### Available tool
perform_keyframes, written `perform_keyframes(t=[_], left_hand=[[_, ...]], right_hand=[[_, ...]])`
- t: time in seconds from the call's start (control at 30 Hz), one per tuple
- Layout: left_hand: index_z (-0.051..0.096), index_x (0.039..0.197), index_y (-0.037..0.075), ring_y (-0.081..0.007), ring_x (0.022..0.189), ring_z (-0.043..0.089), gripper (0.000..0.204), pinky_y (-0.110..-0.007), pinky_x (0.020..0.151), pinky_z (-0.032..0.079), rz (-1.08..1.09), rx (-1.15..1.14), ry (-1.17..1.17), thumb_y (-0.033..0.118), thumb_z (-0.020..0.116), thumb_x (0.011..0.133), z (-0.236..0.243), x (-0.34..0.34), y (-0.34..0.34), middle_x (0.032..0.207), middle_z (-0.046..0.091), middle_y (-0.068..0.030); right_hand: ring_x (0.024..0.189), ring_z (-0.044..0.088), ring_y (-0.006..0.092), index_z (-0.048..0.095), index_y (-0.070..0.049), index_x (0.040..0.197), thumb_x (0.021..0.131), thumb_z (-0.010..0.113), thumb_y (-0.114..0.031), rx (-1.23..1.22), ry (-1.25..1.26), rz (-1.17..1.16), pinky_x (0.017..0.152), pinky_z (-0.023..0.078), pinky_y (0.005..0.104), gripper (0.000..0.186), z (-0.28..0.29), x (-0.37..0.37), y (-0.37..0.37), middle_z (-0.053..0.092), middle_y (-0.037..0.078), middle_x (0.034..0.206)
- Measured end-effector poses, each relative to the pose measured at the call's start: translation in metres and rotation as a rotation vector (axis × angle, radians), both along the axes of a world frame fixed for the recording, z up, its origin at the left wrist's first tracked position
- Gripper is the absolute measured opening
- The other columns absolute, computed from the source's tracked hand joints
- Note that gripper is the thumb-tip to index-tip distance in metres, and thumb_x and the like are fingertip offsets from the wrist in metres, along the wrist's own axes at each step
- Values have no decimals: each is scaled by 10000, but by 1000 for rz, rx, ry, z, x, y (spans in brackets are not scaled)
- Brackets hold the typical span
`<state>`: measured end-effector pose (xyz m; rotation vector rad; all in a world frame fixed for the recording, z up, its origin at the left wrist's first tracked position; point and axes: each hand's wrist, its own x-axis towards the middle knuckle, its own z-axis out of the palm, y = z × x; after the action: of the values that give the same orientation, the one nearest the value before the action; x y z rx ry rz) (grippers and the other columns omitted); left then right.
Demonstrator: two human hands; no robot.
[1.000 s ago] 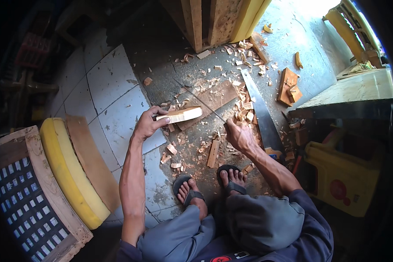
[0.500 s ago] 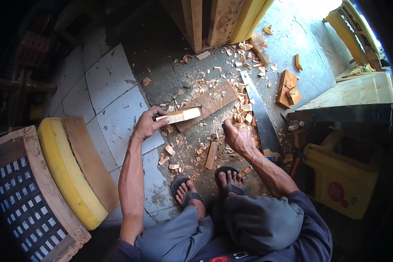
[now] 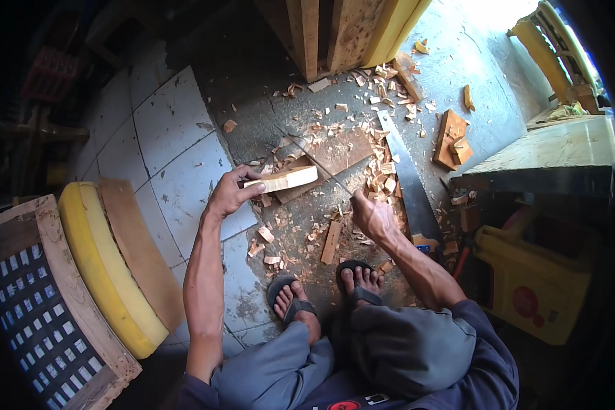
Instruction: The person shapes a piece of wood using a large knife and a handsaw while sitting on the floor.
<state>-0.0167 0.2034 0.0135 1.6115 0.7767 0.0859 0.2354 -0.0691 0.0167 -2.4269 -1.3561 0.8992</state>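
My left hand (image 3: 229, 193) grips one end of a pale block of wood (image 3: 290, 179), fingers and thumb round its left part. The block is held over a flat brown board (image 3: 338, 160) lying on the floor. My right hand (image 3: 376, 217) is closed round the handle of a long-bladed knife (image 3: 319, 164), seen almost edge-on as a thin dark line. Its blade slants up and left, past the right end of the block; whether it touches the wood I cannot tell. The handle is mostly hidden in my fist.
Wood chips lie scattered round the board. A handsaw (image 3: 410, 184) rests to the right, and beyond it a brown wood block (image 3: 449, 140). A yellow plastic stool (image 3: 526, 280) lies at the right. A yellow cushion (image 3: 109, 273) and a webbed wooden frame (image 3: 82, 301) stand left.
The knife's blade now shows slanting up and left from my right fist; earlier it could not be made out. My left hand and the block have barely moved.
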Motion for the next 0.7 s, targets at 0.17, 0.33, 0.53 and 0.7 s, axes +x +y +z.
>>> perform_keyframes(t=[0.17,0.33,0.53,0.7], left_hand=[[730,1075,11,-190,1003,648,345,-332,909,511,-56,94,55,249,835,849,7,-2,-2,1067,659,-80],[724,1069,5,-194,1011,647,342,-338,902,507,-80,171,23,240,837,847,3,1,1,1054,651,-74],[715,1076,-5,-188,1028,641,337,-331,932,506,-39,55,28,201,848,843,0,-3,4,1066,629,-65],[720,1084,-3,-191,1043,634,356,-329,949,500,-72,67,-15,208,855,830,-2,-6,0,1088,622,-67]], right_hand=[[492,578,403,556,-72,976,1024,569,-233,581,108,-70,479,471,504,168,19,-11,-8,630,212,668],[546,632,390,590,-59,1051,1017,603,-172,186,-6,1,498,482,491,118,-7,9,-1,615,195,641],[530,611,401,578,-53,1017,1029,585,-195,75,-85,47,477,454,500,143,-5,2,0,586,213,609],[512,612,395,551,-74,975,1048,555,-247,581,30,-40,470,444,508,188,12,-12,-10,581,203,586]])
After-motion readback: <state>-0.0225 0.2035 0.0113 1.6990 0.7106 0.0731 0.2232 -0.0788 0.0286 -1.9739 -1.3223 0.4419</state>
